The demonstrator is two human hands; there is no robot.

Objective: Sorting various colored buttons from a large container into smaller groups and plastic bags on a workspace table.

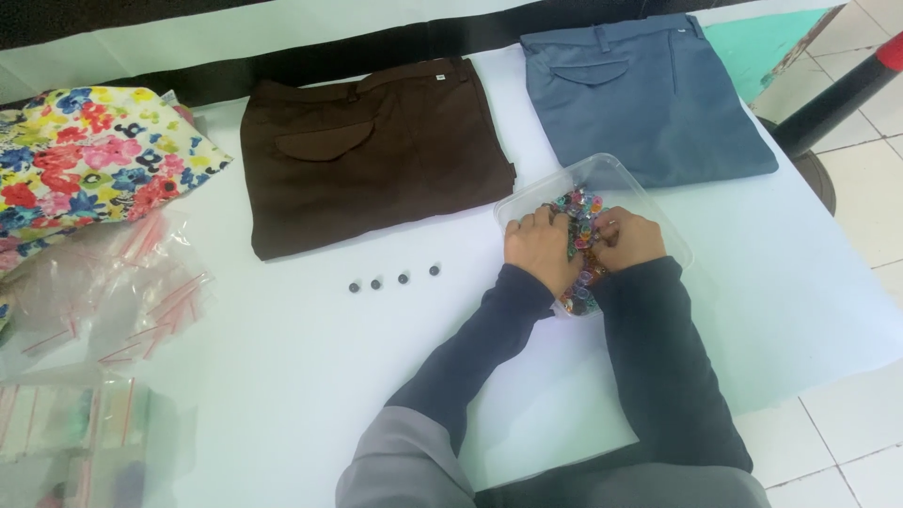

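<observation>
Both my hands are inside a clear plastic container (649, 202) full of small multicoloured buttons (580, 209). My left hand (538, 246) and my right hand (628, 237) lie side by side, fingers curled down into the buttons; what they pinch is hidden. Several small dark buttons (393, 278) lie in a row on the white table, left of my left hand. Folded brown trousers (372, 150) lie behind that row, and folded blue trousers (644, 94) lie behind the container.
Floral fabric (89, 160) sits at the far left, with clear zip bags (122, 292) in front of it. The white table (282, 395) ends at the right over a tiled floor, where a dark stool leg (828, 103) stands.
</observation>
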